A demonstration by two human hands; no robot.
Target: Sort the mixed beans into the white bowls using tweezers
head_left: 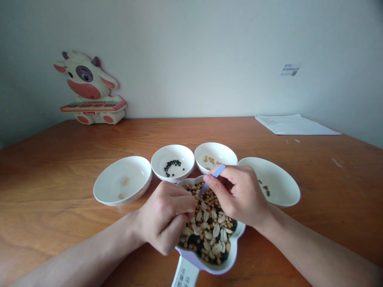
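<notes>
My right hand [239, 194] pinches a pair of lavender plastic tweezers [213, 179], tips down among the beans near the far side of a lavender-rimmed tray [241, 231]. Shelled peanut halves [216, 230], yellow soybeans [212, 198] and dark beans [194, 240] lie mixed in that tray. Over its left edge, my left hand [169, 217] is closed with the fingers curled in; what they grip, if anything, is hidden. A white label [185, 274] with printed characters covers the tray's handle, which points toward me.
Four white bowls arc behind the tray: far left [104, 189] with pale pieces, then one [187, 157] with black beans, one [223, 148] with yellow beans, and far right [284, 181] with small greenish beans. A cow toy keyboard [92, 89] and papers [295, 124] stand farther back.
</notes>
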